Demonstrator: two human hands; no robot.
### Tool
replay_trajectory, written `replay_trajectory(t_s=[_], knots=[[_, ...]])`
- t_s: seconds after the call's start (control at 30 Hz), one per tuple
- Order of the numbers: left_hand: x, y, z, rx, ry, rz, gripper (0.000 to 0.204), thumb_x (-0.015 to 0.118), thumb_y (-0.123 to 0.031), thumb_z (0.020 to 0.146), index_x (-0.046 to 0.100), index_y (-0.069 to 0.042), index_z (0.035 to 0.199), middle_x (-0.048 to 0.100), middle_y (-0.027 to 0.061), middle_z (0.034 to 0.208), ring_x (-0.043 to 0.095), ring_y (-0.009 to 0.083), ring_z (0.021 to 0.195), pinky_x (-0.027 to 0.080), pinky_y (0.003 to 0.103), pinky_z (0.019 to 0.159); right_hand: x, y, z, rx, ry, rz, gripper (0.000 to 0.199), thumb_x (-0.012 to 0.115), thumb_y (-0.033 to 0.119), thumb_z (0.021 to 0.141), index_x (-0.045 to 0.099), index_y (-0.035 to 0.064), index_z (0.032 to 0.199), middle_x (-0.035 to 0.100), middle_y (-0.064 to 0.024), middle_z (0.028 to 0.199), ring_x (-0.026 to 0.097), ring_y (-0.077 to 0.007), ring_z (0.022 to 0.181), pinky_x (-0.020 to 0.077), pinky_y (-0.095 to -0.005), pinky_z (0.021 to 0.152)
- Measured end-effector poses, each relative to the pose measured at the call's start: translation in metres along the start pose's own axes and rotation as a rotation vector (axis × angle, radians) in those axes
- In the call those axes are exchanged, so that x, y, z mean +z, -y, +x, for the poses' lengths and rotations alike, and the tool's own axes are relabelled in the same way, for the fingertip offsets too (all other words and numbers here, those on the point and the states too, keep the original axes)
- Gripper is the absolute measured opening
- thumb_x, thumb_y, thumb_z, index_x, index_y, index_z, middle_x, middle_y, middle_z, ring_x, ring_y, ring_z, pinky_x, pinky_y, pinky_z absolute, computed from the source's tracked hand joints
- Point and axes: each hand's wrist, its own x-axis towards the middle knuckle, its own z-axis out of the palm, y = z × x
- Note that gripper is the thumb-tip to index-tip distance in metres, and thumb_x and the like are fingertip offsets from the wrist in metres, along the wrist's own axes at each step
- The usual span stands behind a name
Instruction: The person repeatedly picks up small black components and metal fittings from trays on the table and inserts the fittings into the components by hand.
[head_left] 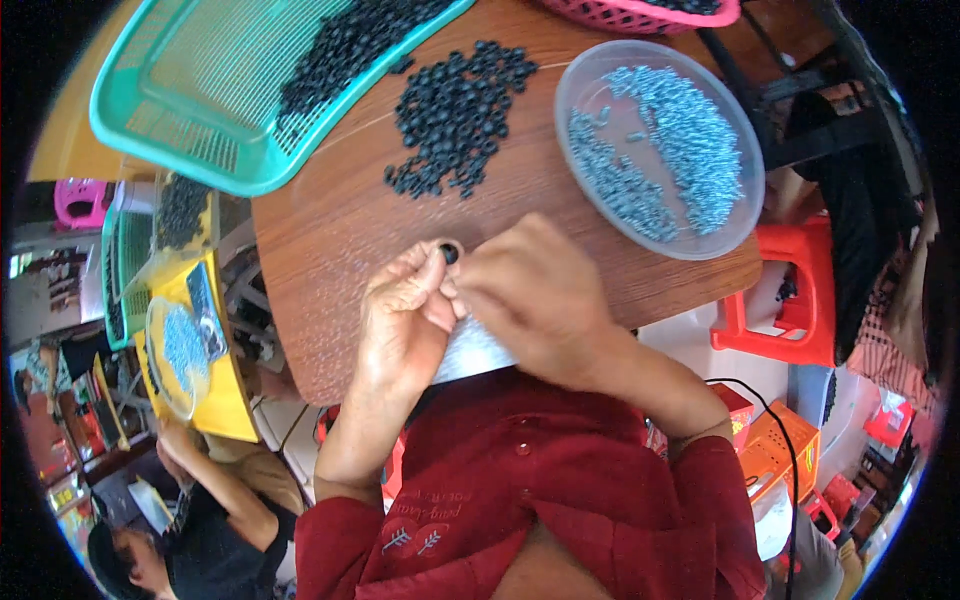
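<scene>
Between the thumb and fingers of my left hand is a small round black part. My right hand is right beside it, its fingers bent and closed near the black part; what they pinch is hidden and slightly blurred. Both hands are over the near edge of the brown wooden table. Beyond them lies a loose heap of small black round parts. To the right, a clear round plastic tub holds many small shiny blue metallic pieces.
A green plastic basket with more black parts stands at the far left, partly over the table. A pink basket is at the far edge. Red stool to the right. A co-worker sits at a yellow table on the left.
</scene>
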Motion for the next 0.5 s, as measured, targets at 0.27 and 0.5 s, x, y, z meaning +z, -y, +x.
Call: replay_trajectory(t_s=[0.27, 0.5], knots=[[-0.003, 0.010, 0.007, -0.139, -0.166, -0.175, 0.022, 0.059, -0.018, 0.090, 0.059, 0.001, 0.101, 0.062, 0.0095, 0.089, 0.057, 0.0166, 0.072, 0.045, 0.030, 0.062, -0.035, 0.004, 0.008, -0.072, 0.050, -0.270, 0.018, 0.065, 0.005, 0.068, 0.064, 0.0055, 0.086, 0.057, -0.0059, 0.079, 0.052, -0.0227, 0.071, 0.0432, -0.0335, 0.059], [-0.009, 0.009, 0.010, -0.181, 0.044, -0.135, 0.023, 0.061, -0.020, 0.089, 0.057, 0.002, 0.097, 0.059, 0.0147, 0.086, 0.046, 0.0132, 0.059, 0.037, 0.027, 0.052, -0.130, -0.068, 0.033, 0.042, 0.111, -0.770, 0.015, 0.064, 0.001, 0.068, 0.065, 0.0057, 0.082, 0.057, -0.0118, 0.079, 0.053, -0.0301, 0.076, 0.0439, -0.0401, 0.065]])
